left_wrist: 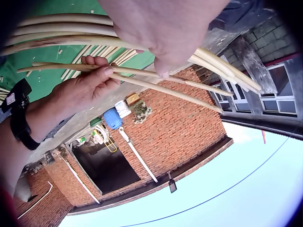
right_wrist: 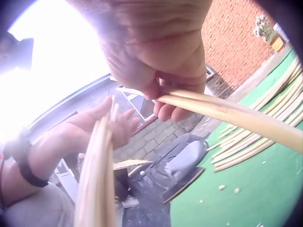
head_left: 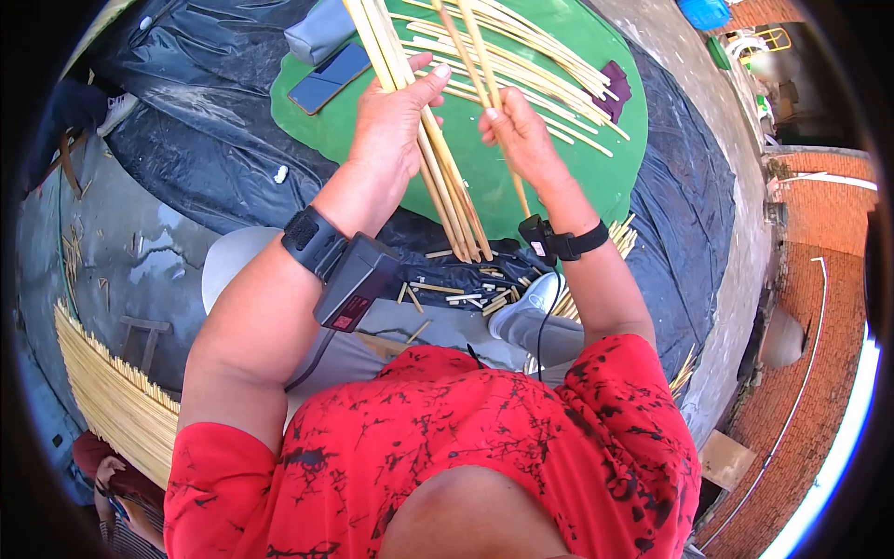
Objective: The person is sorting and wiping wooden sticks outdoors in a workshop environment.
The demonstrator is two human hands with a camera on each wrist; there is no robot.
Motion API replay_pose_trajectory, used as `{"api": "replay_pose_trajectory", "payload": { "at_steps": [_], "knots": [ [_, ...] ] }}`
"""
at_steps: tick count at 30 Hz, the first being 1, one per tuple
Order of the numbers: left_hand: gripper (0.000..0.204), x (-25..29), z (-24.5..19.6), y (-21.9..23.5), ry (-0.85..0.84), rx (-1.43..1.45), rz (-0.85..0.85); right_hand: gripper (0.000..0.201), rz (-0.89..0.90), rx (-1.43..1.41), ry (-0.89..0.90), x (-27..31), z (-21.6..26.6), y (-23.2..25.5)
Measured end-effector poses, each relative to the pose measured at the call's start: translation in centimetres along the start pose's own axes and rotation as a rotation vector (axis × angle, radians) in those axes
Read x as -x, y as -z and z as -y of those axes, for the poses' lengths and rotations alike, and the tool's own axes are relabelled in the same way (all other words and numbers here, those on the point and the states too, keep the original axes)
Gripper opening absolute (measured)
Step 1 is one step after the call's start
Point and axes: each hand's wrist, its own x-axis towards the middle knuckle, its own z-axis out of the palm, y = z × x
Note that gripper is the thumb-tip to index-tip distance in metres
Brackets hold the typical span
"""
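Note:
In the head view the left hand (head_left: 391, 116) grips a bundle of pale sticks (head_left: 445, 191) that slants down to the right. Beside it, the right hand (head_left: 523, 135) pinches two thinner sticks (head_left: 484, 61) that cross near its fingers. The left wrist view shows the right hand (left_wrist: 85, 82) with its fingers curled round its sticks (left_wrist: 156, 87), which fan apart past the fingers. Seen from the right wrist, the left hand's bundle (right_wrist: 97, 175) stands upright, and the right hand (right_wrist: 156, 52) holds its sticks (right_wrist: 227, 111) between thumb and fingers.
More sticks (head_left: 531, 65) lie on a green round surface (head_left: 312, 135) with a phone (head_left: 330, 78), a grey pouch (head_left: 321, 30) and a dark cloth (head_left: 612, 91). Short offcuts (head_left: 466, 298) lie near a shoe (head_left: 526, 306). A large stick pile (head_left: 116, 396) is at the left.

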Motion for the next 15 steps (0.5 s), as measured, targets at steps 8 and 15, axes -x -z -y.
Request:
{"api": "replay_pose_trajectory", "payload": {
  "at_steps": [8,15],
  "knots": [
    [0.023,-0.6,0.6,1.2,0.148,0.149,0.078,0.019,0.348,-0.308,-0.062,0.3,1.1,-2.6],
    [0.021,-0.4,0.4,0.7,0.063,0.123,0.021,0.036,0.005,0.76,-0.168,-5.5,-11.1,1.3]
  ]
}}
